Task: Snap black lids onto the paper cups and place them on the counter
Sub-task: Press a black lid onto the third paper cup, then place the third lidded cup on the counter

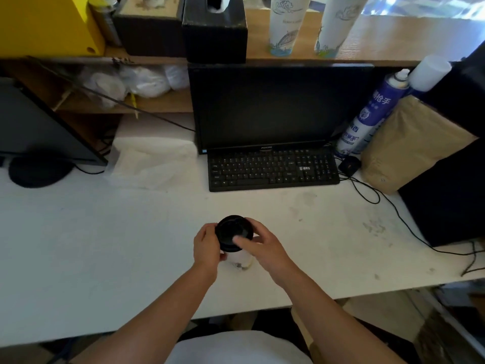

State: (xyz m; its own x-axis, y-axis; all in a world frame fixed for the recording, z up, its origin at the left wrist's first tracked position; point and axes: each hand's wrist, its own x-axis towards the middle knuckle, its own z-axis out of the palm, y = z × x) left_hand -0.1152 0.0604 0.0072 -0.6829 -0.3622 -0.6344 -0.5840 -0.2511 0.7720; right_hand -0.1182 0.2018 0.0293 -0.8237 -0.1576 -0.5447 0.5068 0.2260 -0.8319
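Holding a paper cup (241, 259) between both hands, I have it just above or on the white counter (78, 245), near the middle of its near edge; I cannot tell whether its base touches. A black lid (233, 233) sits on top of the cup, and only a short stretch of white cup wall shows beneath it. My left hand (207, 246) is clamped on the left side of the lid and cup, fingers curled around the rim. My right hand (258, 244) grips the right side, thumb pressed flat on the lid's top and the other fingers wrapped behind the rim. Both forearms reach in from the near edge.

Farther back, a black keyboard (273, 170) lies right of centre, with a dark monitor (278, 107) standing just behind it. Left of the keyboard rests a crumpled pile of white paper or plastic (151, 160). At the far left edge stands another dark screen (39, 124) on a round base. To the right of the keyboard is a small black mouse (349, 164), and behind it a blue and white spray can (372, 114) leans against a brown paper bag (409, 143).

Above the monitor, on a wooden upper counter (380, 35), two tall printed white cups (287, 24) stand upside down side by side, with a black tissue box (214, 32) to their left and a yellow object (47, 24) at the far left corner.
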